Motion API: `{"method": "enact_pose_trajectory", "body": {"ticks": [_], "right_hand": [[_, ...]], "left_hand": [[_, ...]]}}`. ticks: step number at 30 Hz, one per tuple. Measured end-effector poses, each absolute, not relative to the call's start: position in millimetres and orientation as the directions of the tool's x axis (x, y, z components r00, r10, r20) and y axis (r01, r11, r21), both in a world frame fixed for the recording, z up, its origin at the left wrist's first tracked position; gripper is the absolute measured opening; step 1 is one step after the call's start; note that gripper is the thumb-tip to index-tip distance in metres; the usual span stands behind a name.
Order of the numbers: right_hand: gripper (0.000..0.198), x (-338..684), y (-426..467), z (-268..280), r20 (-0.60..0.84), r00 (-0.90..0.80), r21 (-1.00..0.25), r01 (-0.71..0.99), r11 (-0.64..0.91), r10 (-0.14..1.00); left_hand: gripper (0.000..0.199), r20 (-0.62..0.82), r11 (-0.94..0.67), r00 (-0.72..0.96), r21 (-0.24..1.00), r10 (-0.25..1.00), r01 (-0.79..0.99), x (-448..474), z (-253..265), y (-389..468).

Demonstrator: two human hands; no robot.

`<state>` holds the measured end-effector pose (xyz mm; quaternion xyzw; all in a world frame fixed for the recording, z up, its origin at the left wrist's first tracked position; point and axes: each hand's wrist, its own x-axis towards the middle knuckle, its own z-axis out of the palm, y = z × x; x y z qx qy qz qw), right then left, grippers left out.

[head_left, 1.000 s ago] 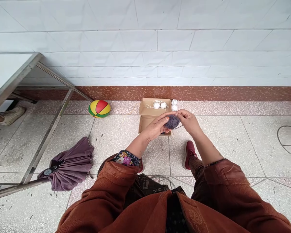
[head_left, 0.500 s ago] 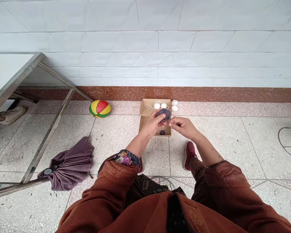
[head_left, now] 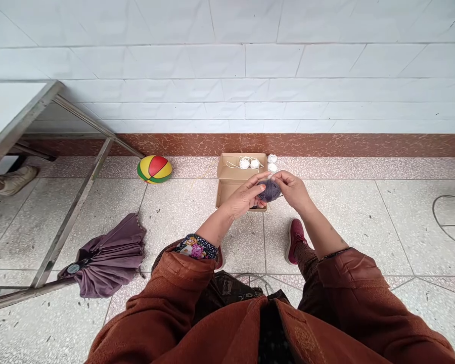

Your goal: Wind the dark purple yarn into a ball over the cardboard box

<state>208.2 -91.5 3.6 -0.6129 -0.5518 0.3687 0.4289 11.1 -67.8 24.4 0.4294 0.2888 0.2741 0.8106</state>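
My left hand is wrapped round a dark purple-grey ball of yarn, thumb resting on its top. At the ball's far right side, my right hand has its fingers pinched together, holding what looks like the yarn strand; the strand itself is hard to see there. Below the hands an open cardboard box sits on the floor. Its raised lid holds two small white yarn balls with loose strands. Most of a small dark ball in the box is hidden behind my left hand.
White yarn balls lie right of the box. A colourful ball and a folded purple umbrella are at left, by a metal-framed table. Another person's shoe shows far left. A wire loop lies right.
Both hands have shifted slightly right with the yarn ball. My right hand has risen from below the ball to its far side, and the small dark ball has become mostly covered.
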Motion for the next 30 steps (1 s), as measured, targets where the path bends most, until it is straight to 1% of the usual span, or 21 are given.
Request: {"method": "enact_pose_trajectory", "body": {"ticks": [3,6,9,11,13,15,17,19,21,24,26,28,30], "right_hand": [[0.025,206.9,-91.4,2.5,0.007,0.110,-0.912,0.409,-0.039,0.994],[0.022,205.2,-92.1,3.0,0.010,0.110,-0.891,0.452,-0.041,0.994],[0.022,202.5,-94.3,5.3,0.029,0.071,-0.883,0.469,-0.008,0.997],[0.022,200.0,-96.9,9.2,0.043,-0.003,-0.883,0.468,0.039,0.999],[0.024,197.5,-99.8,15.0,0.041,-0.108,-0.898,0.431,0.084,0.993],[0.026,195.8,-102.1,21.5,0.032,-0.200,-0.930,0.353,0.102,0.979],[0.027,196.0,-102.5,26.7,0.042,-0.216,-0.961,0.259,0.099,0.975],[0.028,198.5,-100.8,28.6,0.065,-0.142,-0.977,0.194,0.092,0.988],[0.029,202.6,-97.2,26.1,0.074,-0.028,-0.981,0.180,0.077,0.997],[0.029,208.8,-91.2,16.2,0.048,0.118,-0.975,0.222,0.021,0.992],[0.029,211.1,-88.4,8.8,0.022,0.170,-0.966,0.258,-0.023,0.985],[0.027,211.3,-87.2,3.3,0.001,0.178,-0.954,0.294,-0.052,0.984],[0.026,209.8,-87.4,0.6,-0.008,0.155,-0.940,0.336,-0.060,0.988]], "left_hand": [[0.059,-0.205,0.541,0.710,0.791,0.674,-0.285,9.9,25.4,-64.9],[0.055,-0.198,0.544,0.673,0.762,0.713,-0.352,9.0,21.9,-60.5],[0.046,-0.238,0.526,0.605,0.772,0.760,-0.358,9.1,16.2,-56.5],[0.041,-0.283,0.492,0.528,0.813,0.800,-0.310,9.2,13.0,-54.5],[0.037,-0.315,0.441,0.432,0.868,0.845,-0.230,9.0,11.0,-53.2],[0.035,-0.313,0.381,0.359,0.914,0.879,-0.137,8.9,10.0,-52.6],[0.036,-0.294,0.320,0.343,0.947,0.892,-0.022,9.2,9.5,-53.2],[0.040,-0.269,0.252,0.375,0.963,0.887,0.093,9.9,8.9,-55.2],[0.050,-0.254,0.212,0.459,0.967,0.851,0.142,10.3,8.7,-58.3],[0.072,-0.246,0.261,0.628,0.963,0.738,0.070,9.1,10.8,-63.1],[0.079,-0.225,0.318,0.711,0.948,0.666,0.003,7.2,14.2,-65.0],[0.077,-0.194,0.367,0.747,0.927,0.636,-0.072,5.1,17.8,-65.6],[0.068,-0.164,0.418,0.753,0.895,0.638,-0.159,3.8,20.2,-64.7]]}}
